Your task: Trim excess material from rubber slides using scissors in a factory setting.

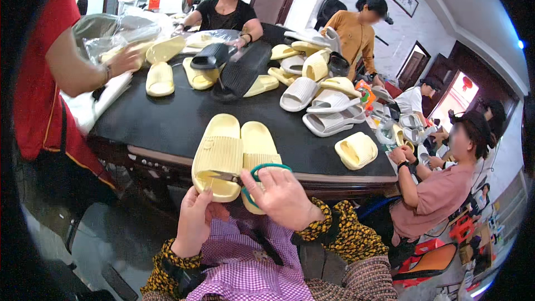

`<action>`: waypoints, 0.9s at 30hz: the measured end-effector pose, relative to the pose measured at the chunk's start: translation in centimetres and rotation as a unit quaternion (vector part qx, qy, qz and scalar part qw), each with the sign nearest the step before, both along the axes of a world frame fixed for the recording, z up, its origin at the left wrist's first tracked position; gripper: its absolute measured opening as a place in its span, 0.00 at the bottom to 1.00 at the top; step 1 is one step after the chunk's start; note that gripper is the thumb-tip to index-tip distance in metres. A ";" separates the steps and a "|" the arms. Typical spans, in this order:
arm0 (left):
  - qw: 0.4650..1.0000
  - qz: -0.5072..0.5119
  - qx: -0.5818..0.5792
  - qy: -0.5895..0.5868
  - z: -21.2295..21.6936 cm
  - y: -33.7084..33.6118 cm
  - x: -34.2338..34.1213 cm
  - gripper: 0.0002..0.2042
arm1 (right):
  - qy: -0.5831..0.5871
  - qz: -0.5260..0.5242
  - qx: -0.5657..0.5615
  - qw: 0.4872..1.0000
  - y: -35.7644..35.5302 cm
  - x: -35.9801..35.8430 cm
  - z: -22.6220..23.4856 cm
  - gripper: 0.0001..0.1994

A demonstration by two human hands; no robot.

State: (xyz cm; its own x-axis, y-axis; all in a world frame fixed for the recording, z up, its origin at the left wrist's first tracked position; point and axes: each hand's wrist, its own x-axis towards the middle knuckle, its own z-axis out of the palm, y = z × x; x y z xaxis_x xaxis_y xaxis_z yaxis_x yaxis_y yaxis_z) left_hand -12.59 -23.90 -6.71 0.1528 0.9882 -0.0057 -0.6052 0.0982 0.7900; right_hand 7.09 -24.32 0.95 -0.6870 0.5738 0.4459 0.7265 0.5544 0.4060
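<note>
Two pale yellow ribbed slippers sit side by side right in front of me, toes pointing away, at the table's near edge. My left hand (pixel 192 223) is closed on the heel end of the left slipper (pixel 218 153), with the fingers partly hidden from view. In my right hand (pixel 283 198) is a pair of scissors (pixel 272 165) with green loop handles. Their blades point left, at the strap opening of that left slipper. The right slipper (pixel 260 140) lies partly behind my right hand and the scissors.
The dark table (pixel 150 128) bears a heap of grey slippers (pixel 301 95), a lone yellow pair (pixel 355 150) at right, and black and yellow slippers (pixel 160 79) farther back. A person in red (pixel 39 78) stands close at left; others work across and along the right.
</note>
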 end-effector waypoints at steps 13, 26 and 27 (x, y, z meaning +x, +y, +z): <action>1.000 -0.015 0.003 -0.026 -1.4 0.2 -0.1 0.12 | 0.074 -0.006 0.013 0.997 0.6 0.6 1.5 0.25; 1.000 -0.009 -0.014 -0.023 -2.7 1.1 0.1 0.13 | 0.432 -0.079 -0.097 0.893 -0.5 5.6 -2.4 0.22; 1.000 -0.012 -0.012 -0.026 -2.6 1.1 0.2 0.13 | 0.481 -0.088 -0.108 0.866 -0.7 6.1 -3.8 0.22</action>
